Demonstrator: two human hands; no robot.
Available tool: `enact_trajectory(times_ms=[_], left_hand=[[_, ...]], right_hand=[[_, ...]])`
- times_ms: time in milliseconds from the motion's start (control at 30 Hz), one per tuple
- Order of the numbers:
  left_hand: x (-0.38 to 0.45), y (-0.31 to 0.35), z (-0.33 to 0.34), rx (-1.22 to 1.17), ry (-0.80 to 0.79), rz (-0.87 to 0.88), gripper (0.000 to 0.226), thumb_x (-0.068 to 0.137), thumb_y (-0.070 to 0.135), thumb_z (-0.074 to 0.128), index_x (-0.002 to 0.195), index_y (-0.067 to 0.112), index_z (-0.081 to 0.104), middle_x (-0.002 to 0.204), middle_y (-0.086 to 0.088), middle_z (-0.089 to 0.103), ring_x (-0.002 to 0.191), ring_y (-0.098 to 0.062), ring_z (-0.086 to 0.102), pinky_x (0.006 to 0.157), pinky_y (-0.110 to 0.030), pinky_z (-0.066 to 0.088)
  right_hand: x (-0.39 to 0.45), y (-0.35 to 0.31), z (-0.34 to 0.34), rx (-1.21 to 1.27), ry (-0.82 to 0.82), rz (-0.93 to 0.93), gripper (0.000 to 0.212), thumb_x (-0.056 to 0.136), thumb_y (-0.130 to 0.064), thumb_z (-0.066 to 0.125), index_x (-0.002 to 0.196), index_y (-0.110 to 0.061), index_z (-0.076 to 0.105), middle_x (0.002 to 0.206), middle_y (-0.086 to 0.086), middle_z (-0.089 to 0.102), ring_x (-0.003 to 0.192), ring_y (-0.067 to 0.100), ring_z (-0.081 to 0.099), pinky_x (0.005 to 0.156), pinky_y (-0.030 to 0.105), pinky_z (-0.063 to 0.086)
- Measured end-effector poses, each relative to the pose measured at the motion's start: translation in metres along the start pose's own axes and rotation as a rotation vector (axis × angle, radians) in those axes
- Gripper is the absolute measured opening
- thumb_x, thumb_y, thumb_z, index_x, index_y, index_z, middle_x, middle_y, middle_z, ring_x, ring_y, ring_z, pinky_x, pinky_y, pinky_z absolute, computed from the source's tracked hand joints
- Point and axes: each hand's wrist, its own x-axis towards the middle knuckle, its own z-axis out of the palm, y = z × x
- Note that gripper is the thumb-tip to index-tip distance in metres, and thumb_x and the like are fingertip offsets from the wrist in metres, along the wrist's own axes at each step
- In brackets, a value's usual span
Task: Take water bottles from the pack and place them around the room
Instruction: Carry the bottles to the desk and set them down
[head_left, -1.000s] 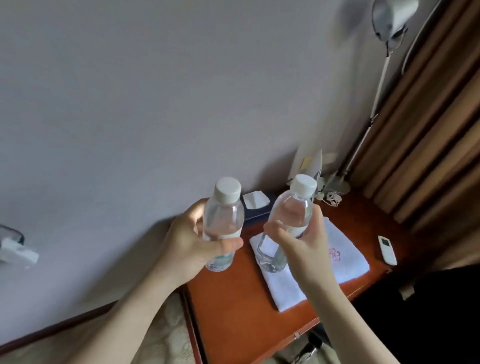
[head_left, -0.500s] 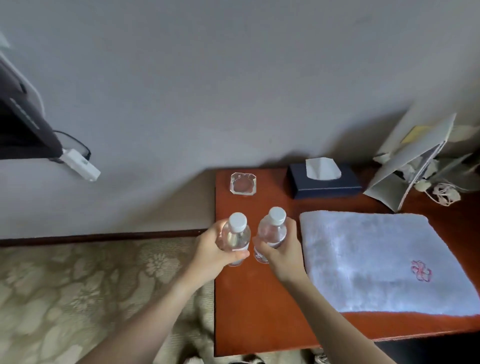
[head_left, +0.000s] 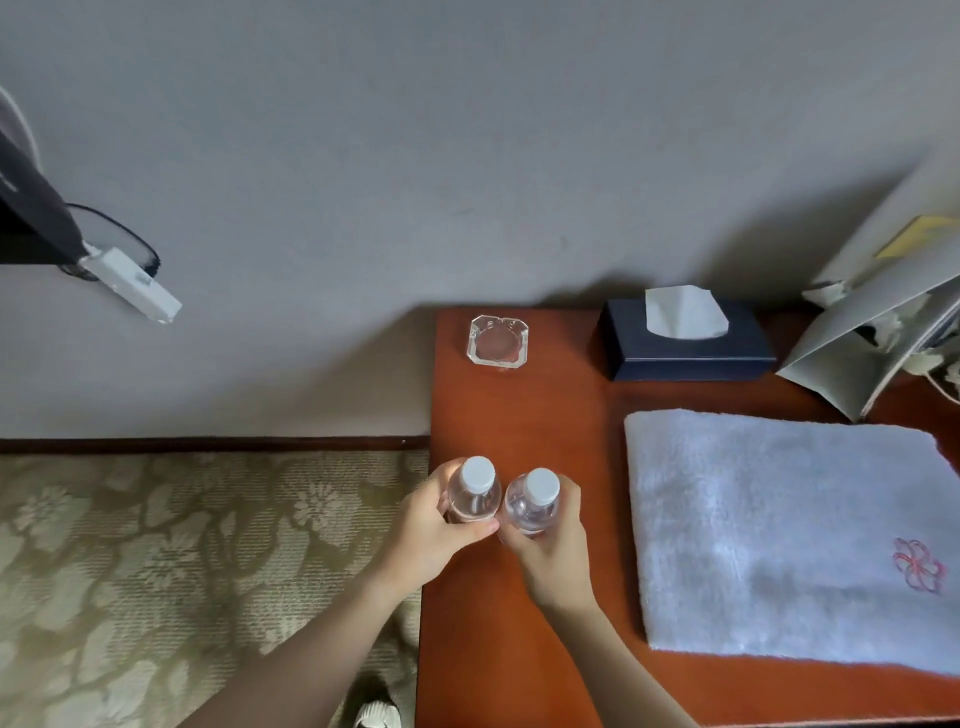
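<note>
Two clear water bottles with white caps stand upright side by side at the left end of a red-brown wooden table (head_left: 530, 415). My left hand (head_left: 431, 535) is wrapped around the left bottle (head_left: 474, 491). My right hand (head_left: 553, 551) grips the right bottle (head_left: 535, 501). The bottles almost touch each other, and their lower halves are hidden behind my fingers. The pack is not in view.
A glass ashtray (head_left: 497, 341) sits at the table's far left corner, a dark tissue box (head_left: 684, 340) beside it. A folded white towel (head_left: 795, 525) covers the right side. A grey card folder (head_left: 872, 332) leans at the far right. Patterned carpet (head_left: 171, 577) lies left of the table.
Both bottles have come down from chest height to the table's left end, and my view has tilted down onto the tabletop. My hands have kept hold of them throughout.
</note>
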Motion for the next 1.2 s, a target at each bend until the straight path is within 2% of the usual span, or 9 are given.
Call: enact_trajectory(times_ms=[133,233,300,433,567,733,867,1000,1200], left_hand=[[0.003,-0.012,0.001,0.031,-0.057,-0.013,0.068,0.071,0.019,0.089,0.127,0.04,0.058,0.125,0.008,0.07,0.119,-0.011,0.064,0.101,-0.024,0.049],[0.004,-0.019,0.001,0.079,-0.072,-0.022,0.075,0.069,0.02,0.087,0.124,0.054,0.049,0.126,0.023,0.065,0.121,0.0,0.061,0.099,-0.015,0.046],[0.002,-0.029,0.002,0.108,-0.059,-0.025,0.071,0.07,0.021,0.086,0.119,0.055,0.047,0.125,0.024,0.066,0.121,0.001,0.061,0.102,-0.019,0.048],[0.016,-0.047,0.002,0.086,-0.056,-0.019,0.064,0.074,0.023,0.085,0.126,0.044,0.054,0.128,0.015,0.068,0.123,-0.007,0.062,0.107,-0.031,0.048],[0.058,-0.052,-0.001,0.141,-0.073,0.019,0.064,0.078,0.034,0.082,0.134,0.043,0.052,0.131,0.022,0.065,0.124,-0.002,0.06,0.106,-0.027,0.048],[0.117,-0.048,0.002,0.214,-0.033,0.114,0.063,0.082,0.041,0.076,0.135,0.046,0.041,0.13,0.027,0.061,0.124,0.0,0.058,0.104,-0.026,0.048],[0.151,-0.047,0.008,0.295,0.046,0.175,0.053,0.085,0.045,0.069,0.133,0.033,0.049,0.125,0.018,0.063,0.121,-0.005,0.058,0.1,-0.039,0.051],[0.161,-0.051,0.011,0.454,0.16,0.263,0.052,0.087,0.048,0.062,0.133,0.024,0.051,0.113,0.018,0.058,0.109,-0.004,0.057,0.093,-0.031,0.05],[0.167,-0.047,0.017,0.533,0.245,0.256,0.049,0.079,0.05,0.07,0.114,0.019,0.057,0.113,0.003,0.068,0.103,-0.014,0.06,0.086,-0.037,0.053]], right_hand=[[0.002,0.013,-0.001,-0.03,-0.03,-0.007,0.07,0.069,-0.041,0.086,0.116,-0.055,0.037,0.113,-0.032,0.061,0.1,0.0,0.066,0.076,0.01,0.05],[0.001,0.035,-0.007,-0.076,-0.116,0.031,0.071,0.072,-0.028,0.086,0.121,-0.053,0.04,0.118,-0.034,0.059,0.11,-0.005,0.061,0.091,0.013,0.05],[0.004,0.051,-0.012,-0.119,-0.158,0.055,0.066,0.073,-0.028,0.085,0.122,-0.049,0.046,0.119,-0.032,0.062,0.114,-0.007,0.059,0.097,0.014,0.047],[0.028,0.062,-0.011,-0.215,-0.175,0.057,0.06,0.074,-0.04,0.082,0.126,-0.039,0.051,0.119,-0.023,0.067,0.11,-0.007,0.058,0.09,0.007,0.044],[0.072,0.064,-0.002,-0.29,-0.114,-0.011,0.064,0.079,-0.044,0.078,0.134,-0.031,0.048,0.118,-0.015,0.066,0.102,-0.015,0.053,0.08,-0.002,0.038],[0.114,0.069,0.011,-0.382,0.014,-0.05,0.066,0.08,-0.055,0.071,0.134,-0.027,0.047,0.115,-0.009,0.065,0.086,-0.002,0.054,0.066,0.006,0.04],[0.14,0.072,0.016,-0.452,0.048,-0.097,0.067,0.081,-0.055,0.071,0.133,-0.02,0.05,0.114,-0.002,0.066,0.095,0.014,0.06,0.074,0.019,0.045],[0.16,0.065,0.022,-0.533,0.114,-0.095,0.063,0.08,-0.059,0.067,0.128,-0.023,0.049,0.097,-0.012,0.058,0.088,0.01,0.056,0.062,0.017,0.039],[0.171,0.057,0.025,-0.61,0.163,-0.053,0.062,0.081,-0.069,0.058,0.125,-0.028,0.046,0.083,-0.019,0.051,0.076,0.008,0.055,0.055,0.008,0.028]])
